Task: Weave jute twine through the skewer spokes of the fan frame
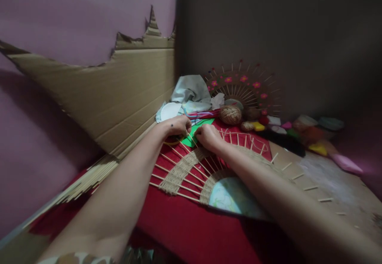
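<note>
A half-round fan frame point(183, 172) of thin wooden sticks lies in front of me, woven with bands of tan twine around a pale blue-green patterned half-disc point(228, 194). My left hand point(180, 125) is closed at the frame's far edge, pinching the upper end of a stick point(192, 139). Just right of it, my right hand point(209, 137) is closed low over the sticks, its fingertips pressed together; what they hold is too small to make out. A loose strand of twine point(259, 141) trails over the stick ends beside the right hand. Green paper point(212, 123) shows behind both hands.
Red cloth point(179, 228) lies under the frame. Cardboard point(143, 81) leans on the left wall, with a bundle of sticks point(86, 180) beneath. Behind are a twine ball point(230, 114), grey cloth point(191, 90) and a flower-trimmed fan point(238, 87). A cardboard sheet point(337, 184) lies right.
</note>
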The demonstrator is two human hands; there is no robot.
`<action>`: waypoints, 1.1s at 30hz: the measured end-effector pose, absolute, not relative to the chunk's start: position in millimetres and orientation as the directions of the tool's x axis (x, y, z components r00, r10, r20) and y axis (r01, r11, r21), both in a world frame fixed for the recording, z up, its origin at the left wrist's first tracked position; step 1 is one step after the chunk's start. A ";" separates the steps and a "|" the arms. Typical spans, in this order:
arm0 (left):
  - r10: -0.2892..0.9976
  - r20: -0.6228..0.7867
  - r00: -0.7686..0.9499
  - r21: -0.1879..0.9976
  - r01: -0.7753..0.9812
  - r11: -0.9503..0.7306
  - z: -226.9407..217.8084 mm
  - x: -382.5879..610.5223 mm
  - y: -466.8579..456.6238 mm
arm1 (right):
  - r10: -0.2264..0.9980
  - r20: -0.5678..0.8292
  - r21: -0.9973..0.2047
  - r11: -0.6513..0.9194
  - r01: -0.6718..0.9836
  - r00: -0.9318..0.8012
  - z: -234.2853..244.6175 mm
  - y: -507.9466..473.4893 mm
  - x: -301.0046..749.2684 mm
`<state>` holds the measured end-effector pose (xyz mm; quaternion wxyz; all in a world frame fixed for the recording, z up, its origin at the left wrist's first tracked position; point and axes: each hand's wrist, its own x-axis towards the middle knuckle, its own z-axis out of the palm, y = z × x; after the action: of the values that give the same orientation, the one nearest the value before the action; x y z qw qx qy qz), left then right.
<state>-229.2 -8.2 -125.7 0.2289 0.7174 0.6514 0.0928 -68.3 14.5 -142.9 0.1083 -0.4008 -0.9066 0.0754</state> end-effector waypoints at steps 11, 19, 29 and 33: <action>0.990 -0.080 0.114 0.460 0.886 -0.064 -127.5 -221.4 -6.9 | 0.702 0.116 -0.206 0.709 0.674 -0.703 -142.0 8.7 -67.8; 0.995 -0.072 0.069 0.349 0.936 -0.040 -128.0 -215.9 -5.7 | 0.727 0.100 -0.265 0.677 0.686 -0.679 -142.6 11.1 -61.9; 0.997 -0.058 -0.042 0.296 0.953 0.057 -131.8 -211.9 -3.4 | 0.716 0.094 -0.342 0.676 0.653 -0.692 -139.3 20.0 -55.1; 0.996 -0.058 -0.070 0.317 0.945 0.085 -129.3 -208.8 -5.3 | 0.724 0.128 -0.350 0.673 0.651 -0.678 -140.6 18.7 -55.3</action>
<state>-208.8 -5.3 -129.3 0.1308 0.6692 0.7249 0.0981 -55.3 18.7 -140.6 0.1294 -0.3797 -0.9054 0.1393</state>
